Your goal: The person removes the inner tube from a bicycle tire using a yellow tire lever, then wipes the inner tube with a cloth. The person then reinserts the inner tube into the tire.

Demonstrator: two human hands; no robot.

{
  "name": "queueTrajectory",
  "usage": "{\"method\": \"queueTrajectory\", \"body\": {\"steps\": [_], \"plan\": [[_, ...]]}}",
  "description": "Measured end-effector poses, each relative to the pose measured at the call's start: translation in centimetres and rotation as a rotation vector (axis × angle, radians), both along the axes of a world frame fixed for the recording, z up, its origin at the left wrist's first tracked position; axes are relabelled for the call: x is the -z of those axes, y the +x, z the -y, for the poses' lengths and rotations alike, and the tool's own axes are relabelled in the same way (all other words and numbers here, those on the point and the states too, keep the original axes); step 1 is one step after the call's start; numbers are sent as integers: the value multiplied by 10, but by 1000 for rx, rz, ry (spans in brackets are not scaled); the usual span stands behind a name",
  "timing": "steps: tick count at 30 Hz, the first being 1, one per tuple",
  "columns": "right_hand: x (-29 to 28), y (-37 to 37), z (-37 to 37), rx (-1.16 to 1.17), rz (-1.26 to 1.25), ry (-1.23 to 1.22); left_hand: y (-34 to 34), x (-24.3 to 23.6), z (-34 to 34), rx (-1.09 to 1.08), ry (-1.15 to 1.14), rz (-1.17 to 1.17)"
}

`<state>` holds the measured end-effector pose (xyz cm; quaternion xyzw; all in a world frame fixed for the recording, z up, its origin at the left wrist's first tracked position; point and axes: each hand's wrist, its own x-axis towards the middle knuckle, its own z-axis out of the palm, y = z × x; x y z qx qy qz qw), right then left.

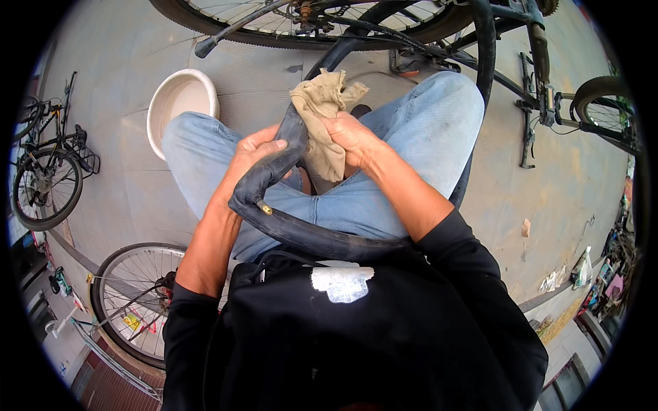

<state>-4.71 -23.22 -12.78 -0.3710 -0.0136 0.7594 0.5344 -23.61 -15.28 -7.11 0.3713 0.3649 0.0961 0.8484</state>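
Observation:
A black inner tube [322, 234] loops across my lap and up past my right side toward the bicycle. My left hand [255, 148] grips the tube, with the thumb laid on top of it. Below that hand a brass valve stem [264, 207] sticks out of the rubber. My right hand [353, 139] clutches a beige cloth [317, 103], which lies against the tube and hangs down between my knees. The tube's underside and some fingers of both hands are hidden.
Beyond my knees a bicycle [384, 24] lies across the floor, its wheel nearest me. A white basin [179, 96] stands by my left knee. Another wheel [137, 301] is at lower left, and a parked bicycle [51, 171] stands farther left. Litter [582, 267] lies at right.

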Motion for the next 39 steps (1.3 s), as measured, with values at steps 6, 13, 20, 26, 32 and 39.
{"method": "queueTrajectory", "body": {"steps": [6, 13, 20, 26, 32, 39], "plan": [[35, -6, -5, 215, 104, -90, 8, -10, 6, -15, -29, -62], [2, 5, 12, 135, -62, -27, -11, 4, 6, -25, -38, -65], [-16, -28, 0, 94, -11, -159, -18, 9, 3, -29, -62, -69], [46, -7, -52, 248, 75, -242, -11, 3, 7, -6, -49, -102], [89, 67, -89, 614, 544, -469, 4, -12, 3, 101, 1, -85], [37, 10, -39, 125, 115, -182, -22, -6, -20, 232, 92, -316]]}}
